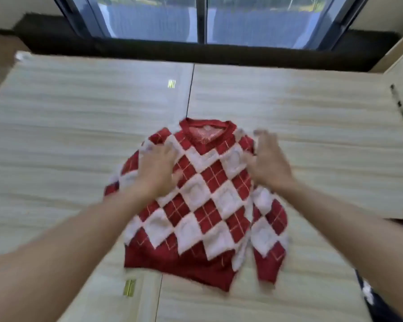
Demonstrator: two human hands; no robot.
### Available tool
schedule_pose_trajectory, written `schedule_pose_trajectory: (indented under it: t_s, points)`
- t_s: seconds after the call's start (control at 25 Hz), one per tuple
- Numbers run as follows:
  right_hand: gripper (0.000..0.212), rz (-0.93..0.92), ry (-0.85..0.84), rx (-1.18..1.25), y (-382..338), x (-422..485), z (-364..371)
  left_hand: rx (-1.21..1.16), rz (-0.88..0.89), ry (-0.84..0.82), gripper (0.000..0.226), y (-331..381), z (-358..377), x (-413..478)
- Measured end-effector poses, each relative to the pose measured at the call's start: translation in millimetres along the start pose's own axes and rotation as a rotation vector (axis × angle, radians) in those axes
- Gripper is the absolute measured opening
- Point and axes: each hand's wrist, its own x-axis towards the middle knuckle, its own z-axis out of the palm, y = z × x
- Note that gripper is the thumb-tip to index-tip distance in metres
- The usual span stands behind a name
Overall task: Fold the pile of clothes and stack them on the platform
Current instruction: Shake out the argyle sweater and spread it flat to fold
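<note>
Window (149, 19) beyond the far edge of the platform (56, 124); dark ledge (196, 53) beneath it; brass hinge (129, 287) by the near edge; thin dark rod (400, 108) at the right edge.

The bare left forearm (63, 247) and bare right forearm (349, 219) reach forward, converging. The left hand (157, 168) lies palm down, fingers straight and spread. The right hand (269, 159) is blurred, with its fingers extended.

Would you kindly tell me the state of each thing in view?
sweater, lying flat, front up, body not yet folded
left hand, open, fingers flat on the sweater's shoulder
right hand, open, at the other shoulder, contact blurred
platform, bearing the sweater
</note>
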Motion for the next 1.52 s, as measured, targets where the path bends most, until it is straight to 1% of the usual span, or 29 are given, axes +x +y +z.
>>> schedule_pose_trajectory:
  t_s: [0.04, 0.12, 0.2, 0.28, 0.36, 0.4, 0.44, 0.52, 0.56, 0.6, 0.64, 0.68, 0.72, 0.76, 0.8, 0.84, 0.88, 0.92, 0.96, 1.0, 1.04, 1.12, 1.2, 1.28, 1.36, 1.44, 1.52]
  points:
    - [0.059, -0.047, -0.066, -0.018, 22.0, -23.9, 47.9, -0.009, 0.000, -0.096, 0.065, -1.2, 58.2, -25.6]
    - [0.064, -0.070, -0.170, -0.143, 67.2, -69.4, 130.6, -0.017, -0.082, -0.244, 0.079, -14.4, 154.5, -76.0]
    - [0.077, -0.023, -0.306, -0.221, 106.6, -113.9, 193.0, -0.027, -0.164, -0.317, 0.096, -35.1, 224.7, -124.4]
    - [0.099, -0.049, -0.427, -0.329, 134.3, -149.1, 229.0, 0.005, -0.146, -0.324, 0.106, -48.9, 260.1, -157.5]
    - [0.121, -0.075, -0.511, -0.440, 164.4, -166.5, 247.6, 0.019, -0.116, -0.379, 0.113, -58.5, 280.1, -177.6]
    - [0.122, -0.105, -0.479, -0.468, 177.4, -174.6, 251.2, 0.014, -0.107, -0.386, 0.113, -62.1, 285.7, -186.9]
    - [0.116, -0.141, -0.463, -0.466, 185.6, -182.6, 250.7, 0.006, -0.092, -0.382, 0.110, -64.0, 289.1, -196.3]
    - [0.090, -0.244, -0.405, -0.416, 187.7, -189.4, 231.4, 0.012, -0.048, -0.360, 0.102, -66.0, 287.1, -214.4]
    - [0.077, -0.247, -0.309, -0.382, 192.8, -186.9, 220.2, 0.016, -0.031, -0.342, 0.096, -65.4, 286.4, -221.1]
    - [0.068, -0.194, -0.181, -0.375, 196.7, -175.0, 206.5, 0.013, -0.033, -0.324, 0.089, -64.5, 282.1, -225.6]
    - [0.066, -0.082, -0.070, -0.376, 205.4, -158.0, 193.4, 0.010, -0.047, -0.290, 0.083, -63.2, 276.1, -224.9]
    - [0.071, 0.065, 0.006, -0.398, 220.5, -142.8, 179.4, 0.004, -0.071, -0.271, 0.081, -58.3, 270.0, -216.3]
    - [0.076, 0.214, 0.032, -0.422, 237.7, -130.5, 166.9, 0.007, -0.098, -0.261, 0.079, -50.1, 261.6, -200.4]
    - [0.078, 0.342, 0.006, -0.447, 254.1, -122.8, 158.1, 0.011, -0.107, -0.233, 0.075, -39.6, 253.5, -182.5]
    - [0.077, 0.435, -0.065, -0.474, 266.5, -119.4, 152.9, 0.009, -0.084, -0.187, 0.069, -26.3, 248.0, -164.8]
    - [0.072, 0.465, -0.144, -0.493, 277.6, -118.8, 150.2, -0.006, -0.043, -0.144, 0.064, -8.4, 245.9, -145.5]
    - [0.060, 0.442, -0.194, -0.502, 286.8, -116.3, 148.0, -0.030, -0.008, -0.123, 0.061, 12.6, 242.6, -125.5]
    - [0.044, 0.407, -0.217, -0.481, 295.8, -108.8, 143.9, -0.054, 0.026, -0.113, 0.061, 36.9, 241.0, -104.4]
    - [0.028, 0.383, -0.208, -0.413, 301.7, -98.2, 133.5, -0.078, 0.058, -0.104, 0.061, 61.7, 242.2, -84.2]
    - [0.016, 0.382, -0.198, -0.292, 308.2, -83.1, 118.1, -0.111, 0.088, -0.087, 0.062, 85.5, 242.7, -65.0]
    - [0.010, 0.389, -0.183, -0.148, 314.8, -66.9, 96.8, -0.147, 0.113, -0.079, 0.063, 109.8, 243.1, -46.5]
    - [0.006, 0.387, -0.188, 0.047, 319.1, -34.1, 38.0, -0.205, 0.136, -0.068, 0.065, 153.0, 241.1, -10.2]
    - [0.008, 0.361, -0.248, 0.121, 334.1, -5.6, -25.4, -0.210, 0.162, -0.076, 0.062, 186.7, 240.2, 25.0]
    - [0.019, 0.388, -0.282, 0.103, 363.1, 17.8, -75.7, -0.165, 0.194, -0.099, 0.064, 210.0, 242.3, 51.5]
    - [0.031, 0.491, -0.232, 0.086, 404.5, 35.0, -103.5, -0.102, 0.207, -0.161, 0.068, 225.2, 251.4, 69.3]
    - [0.038, 0.590, -0.135, -0.025, 441.8, 46.2, -107.6, -0.033, 0.208, -0.259, 0.072, 231.0, 263.2, 76.4]
    - [0.036, 0.665, -0.068, -0.089, 470.2, 47.0, -103.4, 0.028, 0.201, -0.334, 0.078, 232.3, 273.3, 75.4]
